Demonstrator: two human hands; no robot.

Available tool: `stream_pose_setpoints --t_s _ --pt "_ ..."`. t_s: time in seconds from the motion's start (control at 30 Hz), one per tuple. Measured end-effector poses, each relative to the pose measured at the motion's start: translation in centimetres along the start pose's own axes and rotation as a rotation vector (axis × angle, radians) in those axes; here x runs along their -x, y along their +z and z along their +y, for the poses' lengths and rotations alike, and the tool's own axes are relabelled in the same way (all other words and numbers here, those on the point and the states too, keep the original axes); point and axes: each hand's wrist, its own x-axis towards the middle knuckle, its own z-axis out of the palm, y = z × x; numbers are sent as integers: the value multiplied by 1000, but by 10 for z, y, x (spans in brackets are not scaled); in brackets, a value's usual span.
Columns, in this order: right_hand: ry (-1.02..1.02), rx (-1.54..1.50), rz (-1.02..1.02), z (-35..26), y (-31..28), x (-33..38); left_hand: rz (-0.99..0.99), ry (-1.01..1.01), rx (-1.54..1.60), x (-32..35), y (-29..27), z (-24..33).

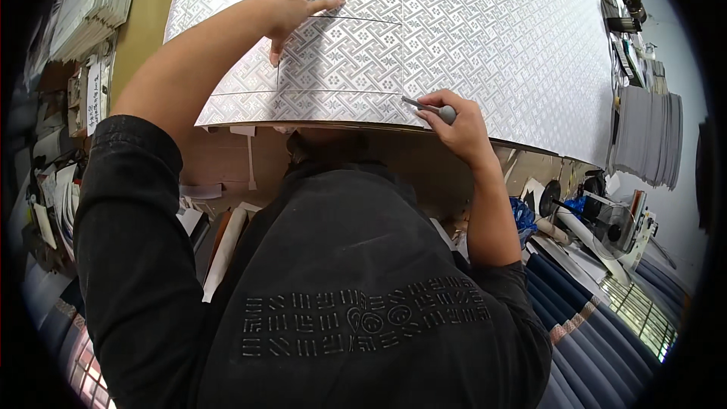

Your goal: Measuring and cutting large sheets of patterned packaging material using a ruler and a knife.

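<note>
A pale sheet with a grey lattice-and-flower pattern (pixel 485 38) covers the table. Thin dark lines across its left part outline box-like panels; I cannot tell if they are drawn or cut. Fingers spread, my left hand (pixel 288 11) presses on the sheet over these lines. Near the table's close edge, my right hand (pixel 458 123) is closed around a small hand tool with a rounded grey handle (pixel 448 114) and a narrow dark metal end. That end touches or hovers just over the sheet, beside the lower right corner of the lines.
Stacked sheets (pixel 95 4) stand at the far left, past an olive-yellow strip (pixel 151 15). To the right hangs or stands a thick grey bundle of sheets (pixel 647 136). Rolls, blue plastic (pixel 522 216) and dark blue fabric (pixel 598 333) crowd the lower right.
</note>
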Motion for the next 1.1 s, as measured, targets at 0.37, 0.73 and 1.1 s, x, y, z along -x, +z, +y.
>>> stream_pose_setpoints --t_s 0.37,0.73,1.1 --pt "-65 25 -258 0 -33 -49 61 -29 -49 -6 11 -4" --pt "-146 163 -352 1 -33 -59 80 -30 -88 -5 13 -4" --pt "-357 -95 -186 10 17 -54 63 -37 -81 -4 13 -4"
